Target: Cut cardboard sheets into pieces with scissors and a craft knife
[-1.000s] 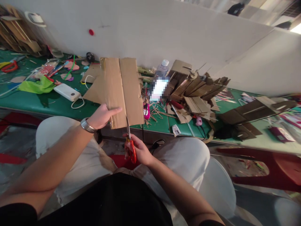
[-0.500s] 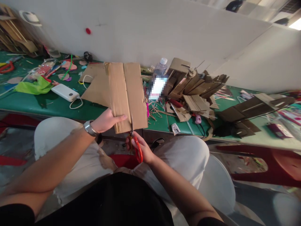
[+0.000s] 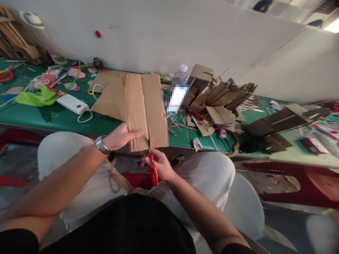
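Observation:
My left hand point(image 3: 122, 137) grips the lower left edge of a creased piece of cardboard point(image 3: 156, 109), thumb lying on its face and fingers hidden behind. The cardboard is held up over the table's front edge. Below it, my right hand point(image 3: 160, 164) is closed round a pair of scissors point(image 3: 154, 173) with red-orange handles. The blades point upward at the cardboard's bottom edge, close to the middle crease, and one blade shows in front of the sheet.
Along the green table point(image 3: 53, 118) lie a white power bank point(image 3: 72, 104), a flat cardboard sheet point(image 3: 107, 100), a lit phone point(image 3: 177, 98), a clear bottle point(image 3: 181, 74) and a cardboard model point(image 3: 219, 88). A pink glue gun point(image 3: 222, 133) sits near the front edge.
The cardboard has shifted slightly right and its top has dropped a little. The scissor handles have turned and look closer together, with the blades still at the bottom edge.

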The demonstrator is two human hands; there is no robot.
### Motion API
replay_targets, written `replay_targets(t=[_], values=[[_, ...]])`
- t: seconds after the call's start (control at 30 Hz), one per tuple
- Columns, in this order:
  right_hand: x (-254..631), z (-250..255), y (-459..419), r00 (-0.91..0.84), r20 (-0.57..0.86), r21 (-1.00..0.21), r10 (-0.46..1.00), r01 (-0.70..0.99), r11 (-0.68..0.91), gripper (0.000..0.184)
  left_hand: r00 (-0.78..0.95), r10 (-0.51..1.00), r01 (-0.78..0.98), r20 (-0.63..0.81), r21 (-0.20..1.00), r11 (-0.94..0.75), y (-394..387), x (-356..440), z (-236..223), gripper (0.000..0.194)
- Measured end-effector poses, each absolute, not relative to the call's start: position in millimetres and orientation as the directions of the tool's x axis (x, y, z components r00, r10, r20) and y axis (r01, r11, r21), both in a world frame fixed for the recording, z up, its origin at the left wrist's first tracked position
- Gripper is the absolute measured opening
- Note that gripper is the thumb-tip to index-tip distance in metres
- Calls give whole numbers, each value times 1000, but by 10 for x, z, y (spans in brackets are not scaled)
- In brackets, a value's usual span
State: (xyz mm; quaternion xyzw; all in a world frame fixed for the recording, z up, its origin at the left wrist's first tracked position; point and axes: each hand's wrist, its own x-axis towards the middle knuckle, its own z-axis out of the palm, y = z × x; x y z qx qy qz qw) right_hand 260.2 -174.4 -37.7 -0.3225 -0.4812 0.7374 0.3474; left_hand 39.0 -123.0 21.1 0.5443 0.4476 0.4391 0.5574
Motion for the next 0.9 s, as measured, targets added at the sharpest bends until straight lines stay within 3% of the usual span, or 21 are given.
replay_targets(t=[0.63, 0.9], values=[[2549, -335, -1825, -496, -236, -931, 835, -130, -341, 56, 222, 975, -43, -13, 999, 23, -1222, 362, 154, 44], [2614, -382, -1761, -524, -214, -943, 825, -110, -315, 54, 255, 966, 95, 42, 993, -68, -1260, 413, 219, 44]])
